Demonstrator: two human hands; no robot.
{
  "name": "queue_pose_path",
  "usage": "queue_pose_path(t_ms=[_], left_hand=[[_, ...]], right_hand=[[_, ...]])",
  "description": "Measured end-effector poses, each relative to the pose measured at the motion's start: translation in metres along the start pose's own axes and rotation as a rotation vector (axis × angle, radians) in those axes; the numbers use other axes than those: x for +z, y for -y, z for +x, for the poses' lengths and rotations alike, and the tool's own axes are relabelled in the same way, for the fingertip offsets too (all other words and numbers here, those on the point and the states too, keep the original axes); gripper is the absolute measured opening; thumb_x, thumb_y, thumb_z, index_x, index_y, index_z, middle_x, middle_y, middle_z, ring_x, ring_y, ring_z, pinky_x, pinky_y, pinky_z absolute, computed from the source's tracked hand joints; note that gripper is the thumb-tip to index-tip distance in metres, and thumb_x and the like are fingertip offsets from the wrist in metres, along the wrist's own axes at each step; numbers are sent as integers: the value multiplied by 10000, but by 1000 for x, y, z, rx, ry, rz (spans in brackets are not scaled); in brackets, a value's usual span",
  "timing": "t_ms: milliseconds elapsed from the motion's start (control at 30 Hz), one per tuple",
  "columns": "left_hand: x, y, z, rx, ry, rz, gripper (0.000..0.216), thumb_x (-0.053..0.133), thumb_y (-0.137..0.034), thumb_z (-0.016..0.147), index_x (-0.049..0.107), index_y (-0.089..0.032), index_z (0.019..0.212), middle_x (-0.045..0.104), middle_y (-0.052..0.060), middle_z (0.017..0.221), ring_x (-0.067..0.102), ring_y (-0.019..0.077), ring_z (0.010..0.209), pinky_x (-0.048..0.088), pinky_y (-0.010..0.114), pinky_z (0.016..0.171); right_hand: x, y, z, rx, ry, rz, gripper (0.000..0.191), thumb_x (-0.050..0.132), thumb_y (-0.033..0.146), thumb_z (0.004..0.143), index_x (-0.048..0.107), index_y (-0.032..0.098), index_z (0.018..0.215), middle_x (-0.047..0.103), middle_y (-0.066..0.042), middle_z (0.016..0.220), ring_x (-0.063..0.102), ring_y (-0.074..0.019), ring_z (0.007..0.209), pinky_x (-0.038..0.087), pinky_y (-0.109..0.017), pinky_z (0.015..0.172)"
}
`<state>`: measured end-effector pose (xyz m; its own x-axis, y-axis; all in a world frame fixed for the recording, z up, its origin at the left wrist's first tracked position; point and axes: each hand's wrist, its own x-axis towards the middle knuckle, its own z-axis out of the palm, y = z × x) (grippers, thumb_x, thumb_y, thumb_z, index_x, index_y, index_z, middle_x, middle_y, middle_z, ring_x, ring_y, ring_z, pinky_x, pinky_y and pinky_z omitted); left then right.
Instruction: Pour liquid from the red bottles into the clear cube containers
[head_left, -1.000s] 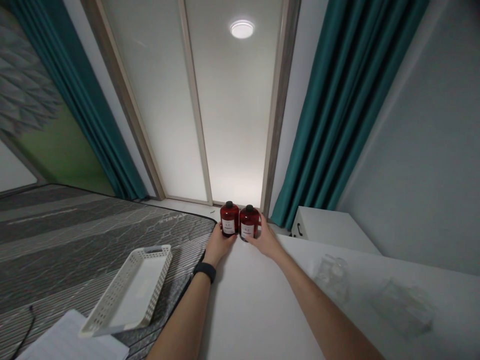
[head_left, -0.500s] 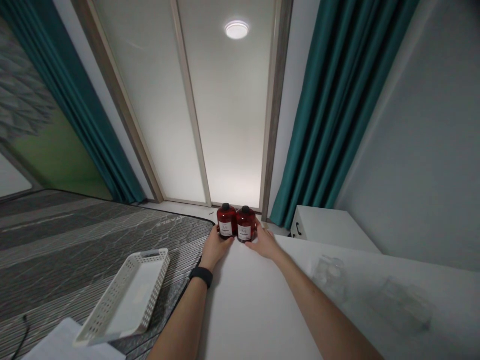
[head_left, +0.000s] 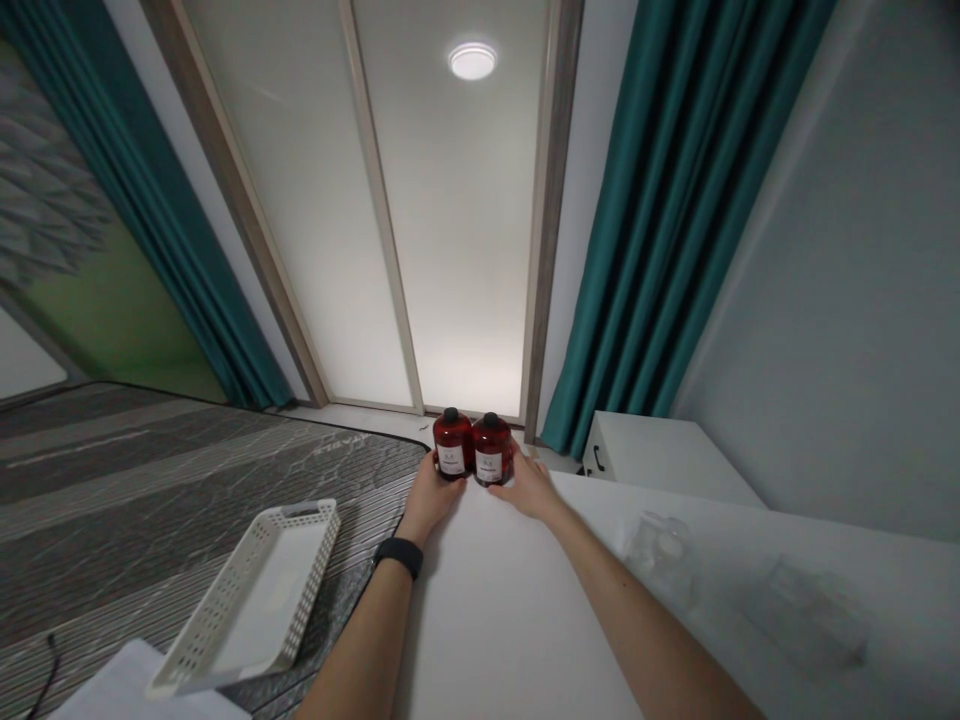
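Two dark red bottles with black caps and white labels stand upright, side by side, at the far end of the white table [head_left: 510,600]. My left hand [head_left: 433,497] is closed round the lower outer side of the left bottle [head_left: 452,438], with the thumb at its front. On the other side, my right hand [head_left: 529,485] grips the right bottle [head_left: 491,440] in the same way, its thumb near the base. Most of the fingers are hidden behind the bottles. A dark band [head_left: 400,555] circles my left wrist.
Left of the table, a white perforated basket [head_left: 319,570] lies on a grey striped cover [head_left: 225,450], beside white paper [head_left: 142,690]. Clear plastic containers [head_left: 664,555] sit on the table's right part. Beyond are a white cabinet [head_left: 667,450], teal curtains [head_left: 645,250] and frosted sliding doors [head_left: 465,230].
Almost nothing differs. Both hands stay on the bottles, and the left wrist has shifted very slightly to the left.
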<state>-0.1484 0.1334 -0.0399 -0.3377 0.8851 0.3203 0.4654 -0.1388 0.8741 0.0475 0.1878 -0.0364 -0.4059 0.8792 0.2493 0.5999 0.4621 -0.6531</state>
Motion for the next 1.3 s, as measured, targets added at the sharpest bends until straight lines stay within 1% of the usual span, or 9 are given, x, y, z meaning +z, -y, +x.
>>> queue_pose_path(t_ms=[133, 267, 500, 600, 767, 933, 1100, 1200, 1300], left_hand=[[-1, -2, -1, -17, -11, -15, 473, 743, -86, 675, 591, -120, 1121, 694, 148, 1149, 671, 272, 1036, 516, 385, 912], [-1, 1, -1, -28, -31, -15, 497, 758, -86, 648, 588, -108, 1115, 693, 157, 1132, 670, 281, 1031, 514, 390, 905], [1, 9, 0, -34, -51, 2, 513, 773, -109, 639, 587, -117, 1117, 696, 149, 1125, 670, 280, 1026, 506, 389, 900], [0, 11, 0, -39, -53, 15, 528, 784, -127, 642, 585, -127, 1132, 697, 150, 1144, 669, 287, 1042, 502, 394, 907], [-1, 9, 0, -46, -45, 35, 521, 788, -119, 645, 588, -136, 1126, 703, 153, 1149, 672, 293, 1052, 504, 404, 916], [-1, 7, -1, -46, -41, 54, 522, 777, -103, 650, 583, -126, 1134, 698, 172, 1161, 672, 304, 1058, 508, 419, 913], [-1, 5, -1, -25, -35, 57, 499, 759, -107, 660, 587, -128, 1127, 703, 158, 1134, 678, 295, 1034, 518, 409, 894], [1, 3, -1, 8, -30, 64, 525, 736, -74, 649, 581, -137, 1146, 691, 140, 1153, 664, 283, 1061, 509, 401, 927], [2, 1, -2, 44, -36, 94, 585, 701, -34, 629, 563, -153, 1185, 657, 135, 1208, 622, 282, 1133, 476, 405, 987]], right_hand=[[-1, 1, 0, 21, 20, -43, 990, 787, 297, 721, 216, 249, 1527, 666, -121, 1299, 593, -359, 1211, 389, -459, 974], [-2, 1, 0, 31, 35, -70, 991, 774, 307, 737, 189, 233, 1533, 674, -118, 1284, 588, -347, 1216, 385, -440, 975], [-3, 3, -1, 16, 35, -90, 956, 762, 313, 746, 213, 234, 1525, 653, -124, 1317, 585, -342, 1220, 379, -433, 982], [-3, 3, -2, 6, 34, -94, 962, 761, 309, 748, 205, 219, 1528, 672, -121, 1288, 592, -336, 1210, 376, -437, 991], [-4, 3, -3, 1, 29, -98, 961, 755, 315, 752, 207, 188, 1531, 681, -133, 1272, 615, -346, 1169, 406, -439, 969], [-3, 2, -3, -4, 13, -92, 939, 767, 319, 742, 243, 207, 1513, 687, -123, 1262, 620, -343, 1163, 411, -439, 972], [0, -1, -2, -22, -1, -76, 924, 779, 314, 734, 272, 225, 1501, 686, -115, 1264, 615, -343, 1175, 412, -447, 982], [1, -4, -2, -39, -12, -59, 920, 781, 301, 730, 284, 216, 1499, 682, -128, 1264, 618, -353, 1167, 424, -465, 981], [3, -7, -3, -58, -33, -32, 961, 788, 283, 717, 258, 203, 1515, 651, -144, 1302, 612, -345, 1174, 444, -461, 987]])
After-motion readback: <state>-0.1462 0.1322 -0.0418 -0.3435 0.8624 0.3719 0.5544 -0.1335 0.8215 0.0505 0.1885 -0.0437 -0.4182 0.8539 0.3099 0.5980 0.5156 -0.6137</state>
